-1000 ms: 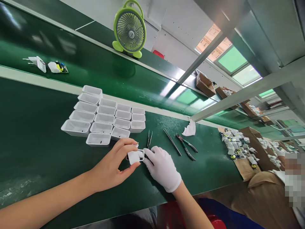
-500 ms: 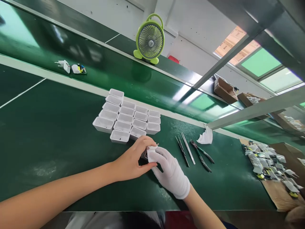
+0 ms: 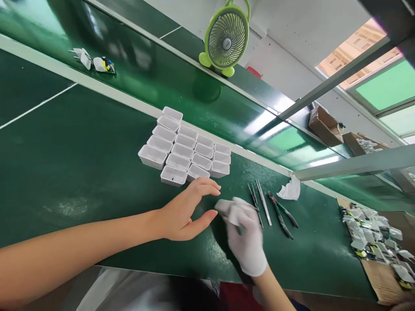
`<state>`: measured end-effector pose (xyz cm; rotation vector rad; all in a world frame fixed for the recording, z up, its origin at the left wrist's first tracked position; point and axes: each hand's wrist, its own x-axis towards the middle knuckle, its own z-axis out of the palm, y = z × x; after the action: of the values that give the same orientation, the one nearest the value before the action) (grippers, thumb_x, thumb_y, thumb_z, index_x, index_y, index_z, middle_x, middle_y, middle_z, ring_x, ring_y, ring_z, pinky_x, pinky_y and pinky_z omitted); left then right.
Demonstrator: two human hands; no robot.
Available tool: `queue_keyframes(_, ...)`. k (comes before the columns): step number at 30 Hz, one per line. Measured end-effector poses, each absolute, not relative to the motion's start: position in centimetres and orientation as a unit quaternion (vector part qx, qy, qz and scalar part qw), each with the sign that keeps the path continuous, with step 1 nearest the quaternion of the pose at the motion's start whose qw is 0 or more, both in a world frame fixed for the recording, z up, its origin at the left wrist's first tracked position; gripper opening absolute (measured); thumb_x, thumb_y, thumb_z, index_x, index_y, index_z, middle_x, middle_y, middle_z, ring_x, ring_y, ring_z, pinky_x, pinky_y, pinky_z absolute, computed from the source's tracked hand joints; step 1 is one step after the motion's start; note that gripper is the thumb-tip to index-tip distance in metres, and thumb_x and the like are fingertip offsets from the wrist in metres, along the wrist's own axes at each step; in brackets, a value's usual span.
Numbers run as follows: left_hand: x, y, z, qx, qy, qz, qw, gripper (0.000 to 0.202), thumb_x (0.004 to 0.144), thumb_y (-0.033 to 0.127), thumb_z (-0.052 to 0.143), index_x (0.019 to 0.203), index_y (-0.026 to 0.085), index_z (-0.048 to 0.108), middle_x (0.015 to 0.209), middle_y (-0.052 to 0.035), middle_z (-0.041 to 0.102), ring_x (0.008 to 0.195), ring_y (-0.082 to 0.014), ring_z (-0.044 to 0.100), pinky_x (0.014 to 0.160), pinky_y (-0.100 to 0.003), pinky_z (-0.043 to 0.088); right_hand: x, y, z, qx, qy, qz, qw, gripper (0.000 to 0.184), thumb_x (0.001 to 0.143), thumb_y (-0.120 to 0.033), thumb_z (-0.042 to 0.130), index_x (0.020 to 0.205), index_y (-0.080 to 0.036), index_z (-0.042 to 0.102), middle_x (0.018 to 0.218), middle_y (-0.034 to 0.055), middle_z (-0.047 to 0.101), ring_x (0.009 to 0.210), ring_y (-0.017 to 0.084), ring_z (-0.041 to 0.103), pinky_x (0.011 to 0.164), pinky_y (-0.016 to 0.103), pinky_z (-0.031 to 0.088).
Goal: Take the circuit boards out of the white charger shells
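Note:
My bare left hand (image 3: 191,209) is held above the green bench with thumb and fingers apart, holding nothing. To its right, my right hand (image 3: 244,233) wears a white glove and is smeared by motion. Its fingers close on a small white plastic case (image 3: 223,207), blurred and partly covered by the glove. A gap separates the case from my left fingertips. Behind my left hand stand rows of open white plastic cases (image 3: 178,162), close together. Tweezers with dark tips (image 3: 256,203), silver tweezers (image 3: 264,203) and green-handled pliers (image 3: 281,214) lie right of my gloved hand.
A crumpled white cloth (image 3: 290,188) lies by the bench's back rail. At the far right, plug-and-circuit-board pieces (image 3: 372,237) are heaped on cardboard. One wired plug assembly (image 3: 94,62) sits on the raised shelf at left. A green fan (image 3: 227,41) stands behind.
My left hand has let go of the white case and its fingers have opened. My right hand has drawn away to the right with the case. The camera view has shifted slightly.

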<state>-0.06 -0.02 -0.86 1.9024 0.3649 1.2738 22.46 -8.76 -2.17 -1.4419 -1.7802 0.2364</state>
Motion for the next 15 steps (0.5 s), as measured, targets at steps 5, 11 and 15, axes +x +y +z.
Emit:
queue_keyframes(5,0.03,0.16,-0.98,0.743,0.173,0.497,0.414,0.043,0.093,0.008,0.050,0.133,0.022,0.043,0.123,-0.0127,0.055,0.117,-0.0229,0.055,0.096,-0.042,0.057,22.59,-8.25,-2.37,-0.551,-0.754,0.063,0.352,0.034,0.090,-0.002,0.056,0.115,-0.025,0.054,0.111,0.0107,0.065,0.111,0.028,0.065,0.088,0.051,0.058)
queue_keyframes(11,0.14,0.21,-0.95,0.752,0.171,0.497,0.398,0.042,0.092,0.007,0.051,0.130,0.023,0.043,0.119,-0.0112,0.056,0.115,-0.0224,0.055,0.095,-0.042,0.056,22.60,-7.95,-2.41,-0.574,-0.730,0.021,0.370,0.030,0.092,-0.003,0.052,0.111,-0.026,0.052,0.105,0.0091,0.065,0.106,0.028,0.066,0.085,0.052,0.058)
queue_keyframes(15,-0.01,0.24,-0.86,0.753,0.174,0.490,0.402,0.042,0.091,0.004,0.051,0.129,0.020,0.044,0.117,-0.0115,0.056,0.114,-0.0216,0.055,0.096,-0.040,0.054,22.82,-8.19,-2.65,-0.567,-0.744,0.042,0.352,0.035,0.091,-0.004,0.055,0.118,-0.025,0.048,0.115,0.0106,0.063,0.113,0.026,0.064,0.093,0.054,0.055)
